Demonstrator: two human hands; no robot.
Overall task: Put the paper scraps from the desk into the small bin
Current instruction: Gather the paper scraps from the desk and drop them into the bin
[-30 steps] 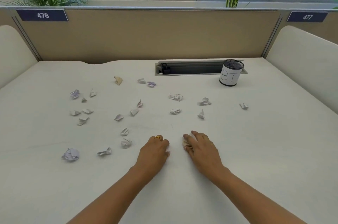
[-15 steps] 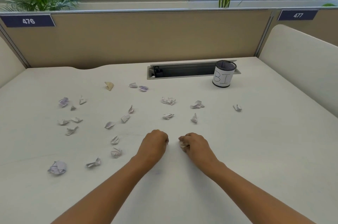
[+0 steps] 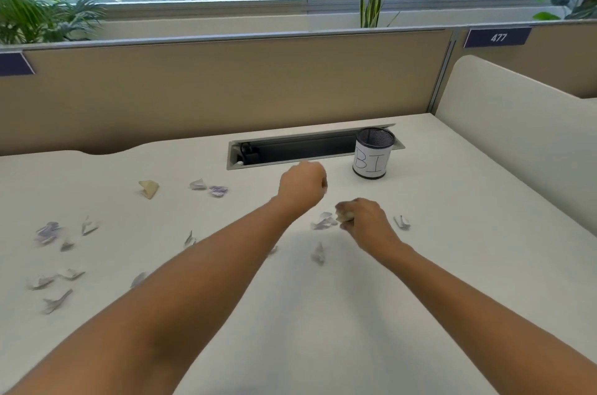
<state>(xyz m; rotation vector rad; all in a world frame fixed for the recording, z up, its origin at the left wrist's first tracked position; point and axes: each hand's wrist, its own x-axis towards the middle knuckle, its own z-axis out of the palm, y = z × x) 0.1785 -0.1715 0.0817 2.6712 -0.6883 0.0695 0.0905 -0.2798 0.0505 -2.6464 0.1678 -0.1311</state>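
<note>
Reaching out over the desk (image 3: 452, 297), our two bare forearms filled the near field. Right hand (image 3: 361, 220): grip curled shut on a pale crumpled scrap (image 3: 345, 217), which showed between the fingers; hand held just above the desk surface. Left hand (image 3: 302, 183): raised farther forward, grip closed into a fist; whether it held anything we could not tell.

Paper scraps, loose on the desk:
- near left group (image 3: 53, 285), several white and lilac pieces, blurred;
- one small piece (image 3: 318, 253) between the forearms;
- one crumpled piece (image 3: 323, 221) just beside the right hand, on its left;
- one piece (image 3: 401, 222) just to the right of the right hand;
- lilac pieces at left (image 3: 48, 232);
- farther back, a tan folded piece (image 3: 148, 189) and two lilac-white pieces (image 3: 208, 187).

Small bin (image 3: 371, 157): black mesh cylinder wrapped in a white label lettered "BI", upright, beyond and to the right of the left hand, well apart from both hands. Behind it, a recessed cable tray (image 3: 297, 149) set in the desk; then a beige partition (image 3: 226, 88), a plate numbered 477 (image 3: 497, 37), plants and windows.
</note>
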